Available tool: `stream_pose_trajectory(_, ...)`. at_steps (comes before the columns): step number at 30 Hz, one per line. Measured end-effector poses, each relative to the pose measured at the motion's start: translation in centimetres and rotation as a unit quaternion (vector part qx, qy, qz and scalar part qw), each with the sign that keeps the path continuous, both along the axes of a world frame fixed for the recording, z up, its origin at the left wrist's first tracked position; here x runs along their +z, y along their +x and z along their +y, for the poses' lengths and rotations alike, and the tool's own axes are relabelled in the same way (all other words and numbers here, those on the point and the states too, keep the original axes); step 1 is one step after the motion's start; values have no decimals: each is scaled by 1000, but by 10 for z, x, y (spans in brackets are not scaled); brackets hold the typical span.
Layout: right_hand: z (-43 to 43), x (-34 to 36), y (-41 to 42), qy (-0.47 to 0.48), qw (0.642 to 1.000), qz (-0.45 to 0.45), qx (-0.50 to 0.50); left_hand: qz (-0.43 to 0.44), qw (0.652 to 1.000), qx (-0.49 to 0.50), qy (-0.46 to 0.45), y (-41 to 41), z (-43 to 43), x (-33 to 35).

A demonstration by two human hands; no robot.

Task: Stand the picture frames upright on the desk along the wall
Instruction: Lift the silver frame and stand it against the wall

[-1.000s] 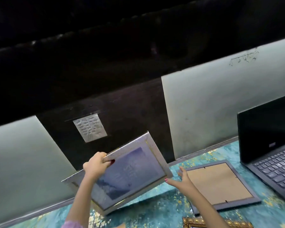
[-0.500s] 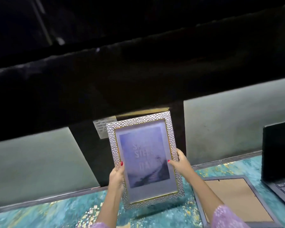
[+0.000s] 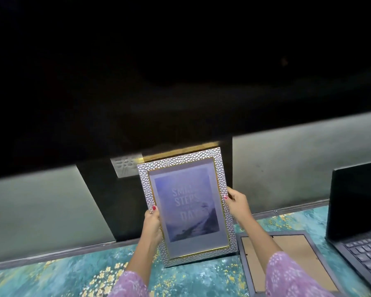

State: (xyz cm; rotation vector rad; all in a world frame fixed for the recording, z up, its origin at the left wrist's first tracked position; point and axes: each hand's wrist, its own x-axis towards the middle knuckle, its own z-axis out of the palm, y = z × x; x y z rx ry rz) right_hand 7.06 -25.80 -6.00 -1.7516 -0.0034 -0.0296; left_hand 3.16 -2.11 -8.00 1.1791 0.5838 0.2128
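Observation:
A silver hammered picture frame (image 3: pixel 185 205) with a purple print stands upright in portrait, its lower edge at the teal patterned desk (image 3: pixel 51 275) near the wall (image 3: pixel 287 168). My left hand (image 3: pixel 152 224) grips its left side and my right hand (image 3: pixel 238 203) grips its right side. A second frame (image 3: pixel 296 254), grey, lies face down on the desk to the right, its brown backing up, partly under my right forearm.
An open black laptop (image 3: pixel 356 221) stands at the right edge. Behind the held frame runs a dark wall panel (image 3: pixel 116 200) with a small silvery square plate (image 3: pixel 124 167). Pale green panels flank it.
The silver frame went from tilted landscape in the air to upright portrait between both hands, then lowered toward the desk by the dark panel. My right hand moved from the lying frame onto it.

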Motion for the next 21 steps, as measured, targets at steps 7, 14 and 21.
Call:
stream_pose_trajectory(7, 21, 6, 4, -66, 998, -12, 1, 62, 998, -11, 0, 10, 23, 2)
stream_pose_trajectory(14, 1, -13, -15, -162, 984, 47, 56, 125, 983, 89, 104, 7, -8, 15)
stream_pose_trajectory(21, -52, -50, -88, -203, 975, 67, 61, 35, 959, 93, 265, -71, -90, -15)
